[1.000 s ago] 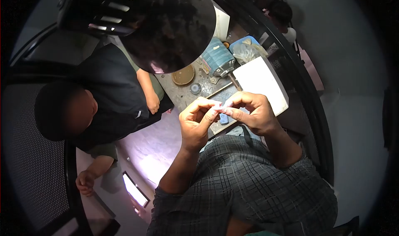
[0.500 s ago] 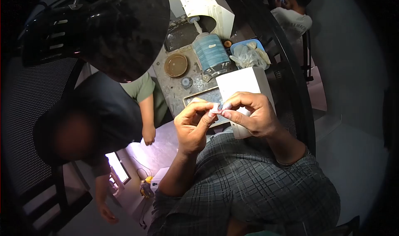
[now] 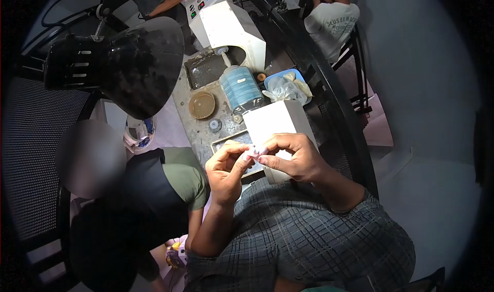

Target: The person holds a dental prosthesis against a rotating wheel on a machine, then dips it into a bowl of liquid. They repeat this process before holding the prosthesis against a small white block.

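Between the fingertips of both hands is a small whitish-pink piece, too small to name. My left hand pinches it from the left, with the thumb and index finger pressed together. From the right my right hand closes its thumb and index finger at the same piece; whether it holds a separate thing cannot be made out. Both hands are above a white box-shaped cover and a metal-rimmed tray.
Behind the hands are a blue cylinder on a machine, a round brown bowl and a blue container with plastic bags. A black lamp hangs at left. Co-workers are at left and top right.
The view has shifted, so the bench sits lower and further left. The co-worker at left has bent lower and closer to my left arm. My hands keep their pinch.
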Action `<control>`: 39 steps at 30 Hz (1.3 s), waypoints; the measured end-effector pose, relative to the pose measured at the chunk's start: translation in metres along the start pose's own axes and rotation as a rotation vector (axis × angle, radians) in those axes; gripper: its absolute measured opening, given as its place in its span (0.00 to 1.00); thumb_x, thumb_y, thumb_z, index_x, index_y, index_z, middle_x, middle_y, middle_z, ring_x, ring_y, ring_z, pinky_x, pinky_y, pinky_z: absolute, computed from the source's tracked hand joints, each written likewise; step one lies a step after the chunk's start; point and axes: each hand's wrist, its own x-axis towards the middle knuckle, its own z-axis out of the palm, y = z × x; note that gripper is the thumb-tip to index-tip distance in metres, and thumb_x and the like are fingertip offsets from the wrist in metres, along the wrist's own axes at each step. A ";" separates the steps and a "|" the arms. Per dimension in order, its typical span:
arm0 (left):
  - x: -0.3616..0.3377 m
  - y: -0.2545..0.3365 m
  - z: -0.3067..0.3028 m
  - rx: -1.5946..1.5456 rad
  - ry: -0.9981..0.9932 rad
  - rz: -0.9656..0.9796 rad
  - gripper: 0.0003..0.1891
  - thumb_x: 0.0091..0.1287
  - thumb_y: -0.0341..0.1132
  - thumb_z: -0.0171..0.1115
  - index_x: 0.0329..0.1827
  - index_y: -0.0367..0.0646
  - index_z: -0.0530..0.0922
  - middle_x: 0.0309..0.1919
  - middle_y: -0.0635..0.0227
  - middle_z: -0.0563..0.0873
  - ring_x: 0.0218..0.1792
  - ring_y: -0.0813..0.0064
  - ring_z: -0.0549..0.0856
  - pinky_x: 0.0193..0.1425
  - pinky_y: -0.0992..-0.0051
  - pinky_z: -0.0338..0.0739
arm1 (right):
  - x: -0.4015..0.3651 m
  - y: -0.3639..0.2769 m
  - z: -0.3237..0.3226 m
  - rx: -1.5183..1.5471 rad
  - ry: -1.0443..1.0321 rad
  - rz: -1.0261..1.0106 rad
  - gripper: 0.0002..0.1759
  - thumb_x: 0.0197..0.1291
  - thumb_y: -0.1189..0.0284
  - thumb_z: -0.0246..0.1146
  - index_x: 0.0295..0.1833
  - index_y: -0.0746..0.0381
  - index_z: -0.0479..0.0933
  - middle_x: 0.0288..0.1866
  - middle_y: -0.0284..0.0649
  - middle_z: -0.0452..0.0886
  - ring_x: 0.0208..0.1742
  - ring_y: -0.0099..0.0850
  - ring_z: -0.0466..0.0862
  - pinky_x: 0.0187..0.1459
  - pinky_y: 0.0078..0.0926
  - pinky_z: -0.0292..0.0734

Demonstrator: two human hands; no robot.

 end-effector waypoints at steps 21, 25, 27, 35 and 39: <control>0.000 -0.009 0.018 -0.109 -0.090 -0.087 0.08 0.61 0.24 0.57 0.43 0.32 0.73 0.36 0.67 0.77 0.36 0.82 0.78 0.38 0.84 0.72 | -0.015 0.008 -0.007 -0.345 0.096 -0.345 0.08 0.47 0.83 0.64 0.36 0.68 0.77 0.33 0.43 0.81 0.36 0.29 0.81 0.39 0.22 0.75; 0.005 -0.014 0.016 -0.110 -0.141 -0.106 0.07 0.63 0.24 0.56 0.42 0.34 0.72 0.34 0.66 0.79 0.36 0.81 0.79 0.41 0.82 0.75 | -0.015 0.009 -0.007 -0.293 0.137 -0.304 0.07 0.48 0.82 0.63 0.36 0.68 0.78 0.33 0.42 0.81 0.36 0.29 0.81 0.38 0.22 0.75; 0.008 -0.012 0.019 -0.138 -0.132 -0.159 0.05 0.62 0.25 0.57 0.39 0.35 0.73 0.32 0.66 0.80 0.34 0.81 0.80 0.39 0.83 0.75 | -0.014 0.010 -0.008 -0.267 0.123 -0.290 0.06 0.49 0.81 0.62 0.36 0.68 0.78 0.33 0.42 0.81 0.35 0.30 0.82 0.38 0.23 0.75; 0.024 -0.022 0.023 -0.221 -0.174 -0.190 0.05 0.60 0.25 0.59 0.37 0.35 0.74 0.31 0.67 0.80 0.30 0.84 0.76 0.33 0.84 0.70 | -0.011 0.017 -0.012 -0.275 0.208 -0.209 0.05 0.50 0.80 0.63 0.34 0.69 0.78 0.31 0.42 0.81 0.33 0.27 0.81 0.36 0.20 0.73; 0.028 -0.021 0.017 -0.202 -0.156 -0.212 0.05 0.61 0.27 0.60 0.37 0.36 0.74 0.31 0.68 0.80 0.30 0.85 0.75 0.33 0.84 0.70 | -0.007 0.014 -0.006 -0.265 0.232 -0.184 0.05 0.50 0.80 0.63 0.34 0.69 0.78 0.31 0.41 0.81 0.33 0.25 0.80 0.36 0.20 0.73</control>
